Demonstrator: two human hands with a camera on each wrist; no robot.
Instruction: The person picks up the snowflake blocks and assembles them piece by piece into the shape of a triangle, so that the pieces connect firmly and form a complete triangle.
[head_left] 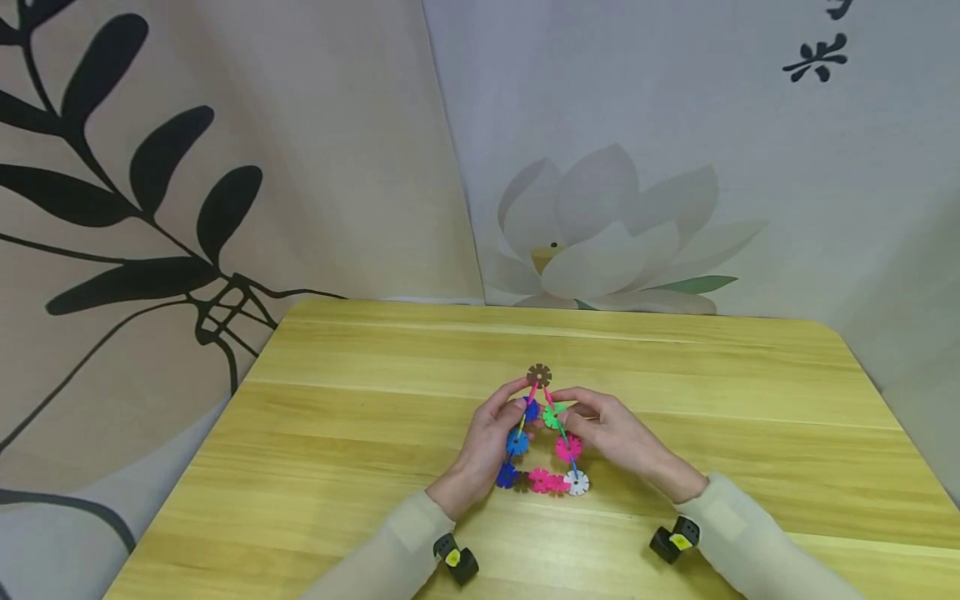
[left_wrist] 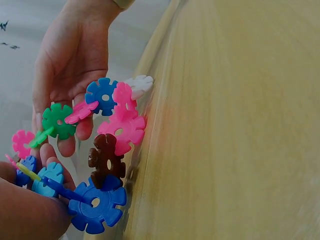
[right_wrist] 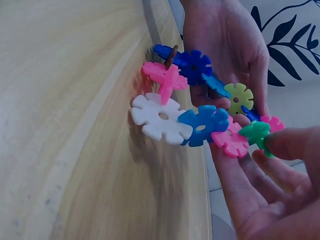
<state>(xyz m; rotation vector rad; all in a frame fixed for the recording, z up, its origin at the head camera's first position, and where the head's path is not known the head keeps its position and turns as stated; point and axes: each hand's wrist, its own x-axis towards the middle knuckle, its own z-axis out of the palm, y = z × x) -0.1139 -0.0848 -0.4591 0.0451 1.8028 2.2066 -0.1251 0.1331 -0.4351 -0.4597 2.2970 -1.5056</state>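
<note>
Several notched plastic snowflake discs are slotted together into a triangular loop, its lower side close to the tabletop. A brown disc (head_left: pixel 539 376) forms the top corner. At the lower corners are a dark blue disc (left_wrist: pixel 111 202) and a white disc (right_wrist: pixel 147 120), joined by pink discs (head_left: pixel 540 481) and another brown disc (left_wrist: pixel 104 167). My left hand (head_left: pixel 483 442) pinches the loop's left side near the upper blue disc (head_left: pixel 532 409). On the opposite side, my right hand (head_left: pixel 618 429) holds the green disc (right_wrist: pixel 257 131) between thumb and fingers. Fingers partly hide the upper links.
Beneath the hands lies a wooden table (head_left: pixel 337 433), its far edge near a wall covering (head_left: pixel 360 167) printed with dark leaves and a pale lotus (head_left: pixel 615 233). A small black and yellow device (head_left: pixel 455 558) is strapped at each wrist.
</note>
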